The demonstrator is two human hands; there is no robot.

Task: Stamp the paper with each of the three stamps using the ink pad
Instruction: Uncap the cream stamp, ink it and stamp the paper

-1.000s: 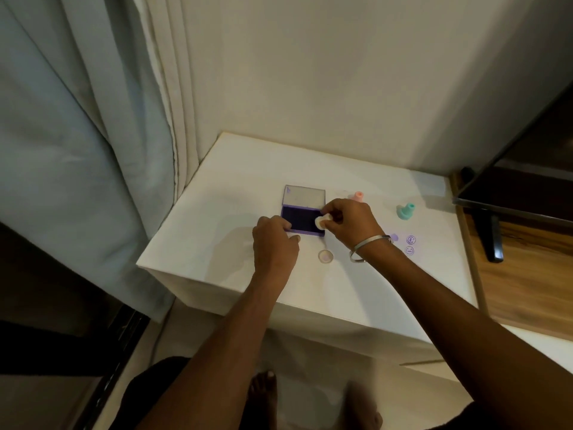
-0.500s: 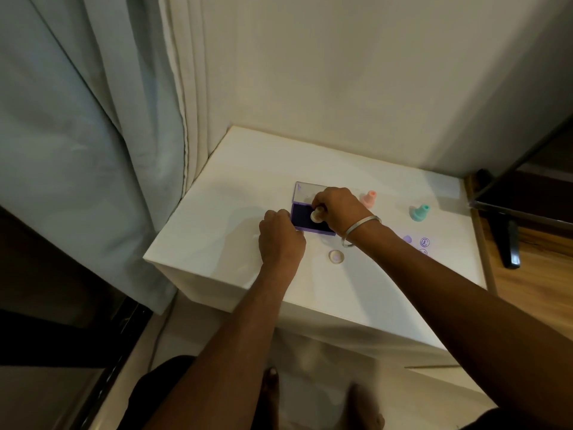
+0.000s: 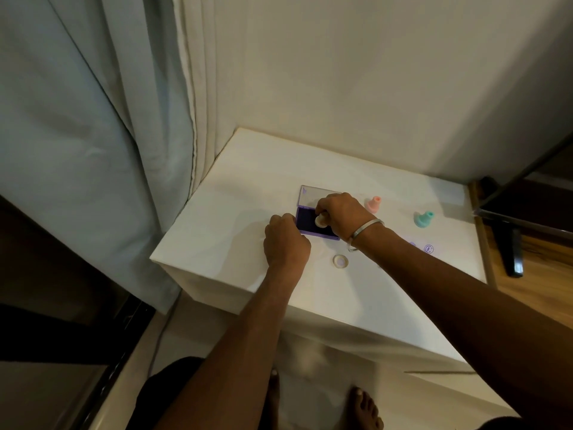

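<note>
An open purple ink pad (image 3: 305, 218) with its clear lid (image 3: 313, 195) folded back lies on the white paper-covered table (image 3: 235, 212). My right hand (image 3: 339, 214) grips a cream stamp (image 3: 321, 221) and holds it down on the dark ink. My left hand (image 3: 285, 240) sits curled at the pad's near left corner, steadying it. A pink stamp (image 3: 373, 204) and a teal stamp (image 3: 424, 219) stand upright to the right. Purple stamp marks (image 3: 428, 248) show on the paper beside my right forearm. A round cream cap (image 3: 340, 261) lies near the front.
A grey curtain (image 3: 93, 135) hangs at the left, a plain wall behind. A dark screen on a stand (image 3: 511, 243) rests on a wooden surface at the right. My bare feet (image 3: 366, 408) are below the table's front edge.
My right hand has brought the cream stamp from the pad's right edge onto the ink surface. The camera has shifted, so the table sits a little further right in view.
</note>
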